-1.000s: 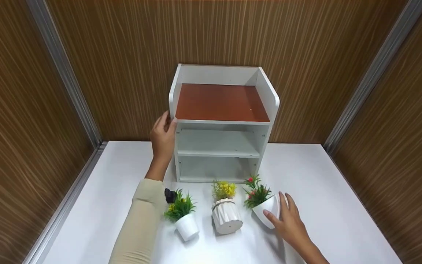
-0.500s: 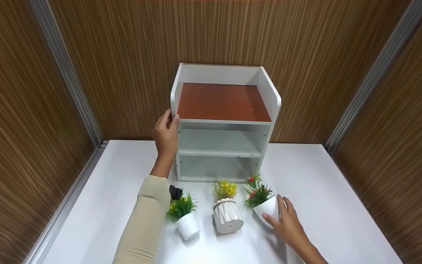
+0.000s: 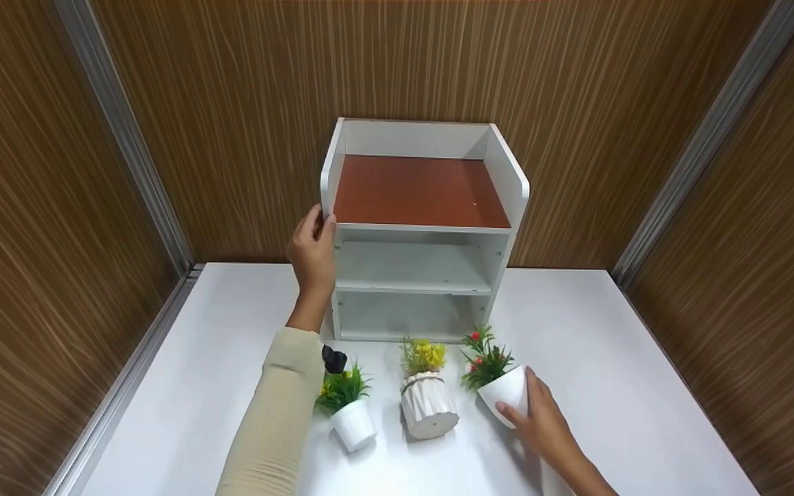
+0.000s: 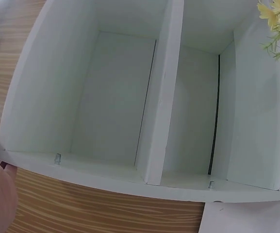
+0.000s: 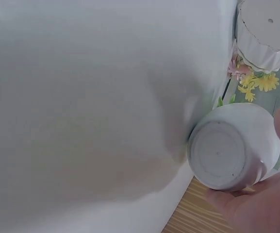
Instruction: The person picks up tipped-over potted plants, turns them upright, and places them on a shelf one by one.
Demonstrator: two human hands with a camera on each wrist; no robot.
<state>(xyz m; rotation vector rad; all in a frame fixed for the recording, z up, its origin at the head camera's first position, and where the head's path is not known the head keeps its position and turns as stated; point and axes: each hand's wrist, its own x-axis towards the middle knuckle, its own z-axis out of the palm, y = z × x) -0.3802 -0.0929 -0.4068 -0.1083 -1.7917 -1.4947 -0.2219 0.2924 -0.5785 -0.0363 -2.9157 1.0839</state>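
Note:
A white shelf unit (image 3: 412,289) with a reddish-brown top board stands against the back wall. My left hand (image 3: 312,256) grips the front edge of its left side panel, thumb in front and fingers on the outer side. At the front right, my right hand (image 3: 542,420) holds a white pot (image 3: 505,396) of green leaves and red flowers, tilted with its base towards me. In the right wrist view, thumb and fingers lie on opposite sides of the round pot (image 5: 222,150). The left wrist view shows the two lower compartments (image 4: 115,97) of the unit.
A fluted white pot with yellow flowers (image 3: 428,405) lies tipped in the middle of the white table (image 3: 597,331). Left of it lies a smooth white pot with green leaves (image 3: 352,424), partly near my left sleeve. Wood-grain walls (image 3: 231,103) close in the back and sides.
The fingers of my right hand have drawn in closer around the white pot. My left hand keeps its grip on the shelf unit, and the view has shifted slightly.

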